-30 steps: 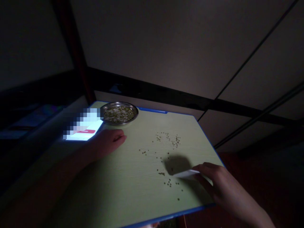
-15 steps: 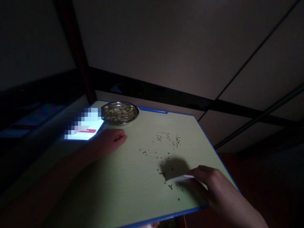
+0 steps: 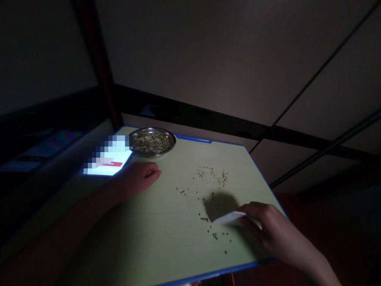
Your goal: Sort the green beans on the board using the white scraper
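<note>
My right hand (image 3: 263, 220) pinches a thin white card (image 3: 229, 217), held tilted low over the pale green tabletop (image 3: 143, 238). Around the card lie scattered small dark green beans (image 3: 214, 236), and a looser cluster of them with fine white grains (image 3: 212, 174) spreads farther back. My left hand (image 3: 145, 176) rests as a closed fist on the left of the table; whether anything is inside it is hidden. Just beyond that fist stands a round metal plate (image 3: 153, 143) holding green beans mixed with white grains.
A bright lit screen (image 3: 108, 163), partly pixelated, lies at the table's left edge beside the left wrist. The table has a blue rim (image 3: 208, 275). Behind it rises a pale panelled wall or cabinet (image 3: 193, 59) with a dark band. The surroundings are dim.
My right hand and the white card have shifted slightly up and away from the near beans. The left fist stays in place; the whole view has drifted a little.
</note>
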`<state>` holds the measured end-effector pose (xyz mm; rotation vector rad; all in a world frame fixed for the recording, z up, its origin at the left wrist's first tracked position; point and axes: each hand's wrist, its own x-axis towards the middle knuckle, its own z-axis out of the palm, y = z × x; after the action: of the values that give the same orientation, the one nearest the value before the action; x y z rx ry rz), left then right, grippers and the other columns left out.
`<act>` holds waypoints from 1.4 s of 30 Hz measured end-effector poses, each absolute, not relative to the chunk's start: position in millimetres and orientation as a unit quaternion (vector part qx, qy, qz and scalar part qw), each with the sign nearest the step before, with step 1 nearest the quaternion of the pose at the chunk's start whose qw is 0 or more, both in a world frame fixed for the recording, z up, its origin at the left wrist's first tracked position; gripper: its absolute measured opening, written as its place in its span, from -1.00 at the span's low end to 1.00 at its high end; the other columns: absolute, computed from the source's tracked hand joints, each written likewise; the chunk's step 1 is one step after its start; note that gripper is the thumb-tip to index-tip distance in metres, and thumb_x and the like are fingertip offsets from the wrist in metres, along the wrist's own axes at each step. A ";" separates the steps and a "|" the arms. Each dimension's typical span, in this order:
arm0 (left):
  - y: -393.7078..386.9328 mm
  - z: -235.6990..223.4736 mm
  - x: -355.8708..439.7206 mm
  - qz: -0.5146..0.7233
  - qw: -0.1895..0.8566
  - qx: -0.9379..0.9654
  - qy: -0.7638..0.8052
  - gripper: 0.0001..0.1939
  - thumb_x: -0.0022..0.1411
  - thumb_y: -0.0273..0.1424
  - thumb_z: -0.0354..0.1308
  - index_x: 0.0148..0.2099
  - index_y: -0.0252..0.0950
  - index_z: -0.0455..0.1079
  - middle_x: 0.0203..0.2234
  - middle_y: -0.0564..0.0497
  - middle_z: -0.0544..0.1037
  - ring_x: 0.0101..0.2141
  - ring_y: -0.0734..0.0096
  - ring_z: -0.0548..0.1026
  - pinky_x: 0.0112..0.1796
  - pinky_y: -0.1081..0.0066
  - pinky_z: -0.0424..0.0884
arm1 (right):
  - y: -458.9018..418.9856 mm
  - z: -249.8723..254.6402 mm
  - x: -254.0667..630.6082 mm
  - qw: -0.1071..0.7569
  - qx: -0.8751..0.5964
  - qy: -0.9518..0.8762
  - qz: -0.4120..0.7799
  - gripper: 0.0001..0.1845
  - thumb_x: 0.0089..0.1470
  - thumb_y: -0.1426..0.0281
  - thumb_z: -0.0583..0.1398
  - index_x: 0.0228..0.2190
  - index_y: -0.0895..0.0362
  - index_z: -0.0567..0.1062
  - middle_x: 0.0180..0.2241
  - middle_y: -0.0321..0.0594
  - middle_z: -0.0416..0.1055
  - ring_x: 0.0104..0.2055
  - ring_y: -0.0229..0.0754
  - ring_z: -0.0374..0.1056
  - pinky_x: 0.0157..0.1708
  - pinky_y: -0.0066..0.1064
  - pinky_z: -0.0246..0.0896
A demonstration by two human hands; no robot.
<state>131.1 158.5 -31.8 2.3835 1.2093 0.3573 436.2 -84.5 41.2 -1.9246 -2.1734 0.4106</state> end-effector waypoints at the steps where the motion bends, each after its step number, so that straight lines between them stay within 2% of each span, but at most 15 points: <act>1: 158.0 -31.0 131.5 0.128 0.222 0.861 0.439 -0.63 0.24 -0.14 -0.06 -0.47 -0.27 0.28 -0.64 0.13 0.27 -0.53 0.48 0.25 -0.44 0.41 0.06 | -82.4 40.4 435.6 0.104 -0.651 -0.738 0.144 -0.76 0.18 0.41 0.09 -0.27 0.10 0.57 -0.35 -0.13 0.53 -0.36 -0.18 0.39 -0.38 -0.34 0.15; 8: 158.8 -30.3 129.8 0.132 0.225 0.858 0.442 -0.63 0.25 -0.13 -0.07 -0.47 -0.27 0.29 -0.63 0.11 0.30 -0.52 0.46 0.26 -0.43 0.40 0.07 | -39.6 42.6 438.9 0.074 -0.643 -0.736 0.198 -0.85 0.14 0.37 0.12 -0.38 0.11 0.49 -0.46 -0.23 0.46 -0.43 -0.23 0.32 -0.43 -0.35 0.09; 14: 162.9 -35.3 127.8 0.127 0.217 0.865 0.435 -0.60 0.26 -0.11 -0.08 -0.46 -0.27 0.30 -0.63 0.12 0.30 -0.54 0.47 0.25 -0.45 0.40 0.06 | -3.7 38.3 447.9 0.085 -0.635 -0.733 0.229 -0.86 0.13 0.36 0.12 -0.31 0.12 0.47 -0.46 -0.25 0.45 -0.45 -0.24 0.28 -0.45 -0.36 0.09; 21: 158.6 -31.5 128.4 0.140 0.228 0.865 0.424 -0.62 0.26 -0.14 -0.07 -0.49 -0.27 0.26 -0.66 0.14 0.26 -0.55 0.48 0.23 -0.46 0.42 0.04 | 27.9 36.1 468.9 0.088 -0.644 -0.737 0.187 -0.87 0.11 0.37 0.11 -0.41 0.17 0.41 -0.46 -0.19 0.43 -0.48 -0.26 0.22 -0.46 -0.37 0.05; 27: 157.5 -28.3 129.2 0.153 0.241 0.856 0.430 -0.63 0.23 -0.13 -0.06 -0.50 -0.26 0.28 -0.67 0.13 0.29 -0.56 0.47 0.25 -0.47 0.42 0.05 | 9.8 48.7 485.2 0.108 -0.676 -0.713 0.149 -0.76 0.21 0.25 0.10 -0.39 0.15 0.40 -0.44 -0.18 0.45 -0.42 -0.21 0.28 -0.44 -0.39 0.07; 34: 157.3 -29.7 129.3 0.155 0.226 0.859 0.433 -0.63 0.23 -0.13 -0.05 -0.51 -0.25 0.28 -0.67 0.14 0.28 -0.57 0.48 0.25 -0.47 0.43 0.06 | -5.9 34.9 454.1 0.083 -0.648 -0.731 0.199 -0.90 0.15 0.39 0.12 -0.36 0.14 0.43 -0.43 -0.21 0.46 -0.42 -0.24 0.29 -0.43 -0.40 0.06; 42: 159.8 -30.7 128.5 0.153 0.227 0.856 0.438 -0.65 0.23 -0.16 -0.06 -0.50 -0.25 0.26 -0.66 0.13 0.27 -0.56 0.47 0.25 -0.47 0.42 0.06 | 31.7 28.5 444.9 0.090 -0.645 -0.735 0.188 -0.92 0.09 0.39 0.15 -0.41 0.14 0.39 -0.48 -0.24 0.41 -0.48 -0.28 0.20 -0.47 -0.41 -0.02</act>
<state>128.5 159.8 -30.7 2.3590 1.2063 0.4211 444.9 31.7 28.5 -1.9196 -2.1857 0.5593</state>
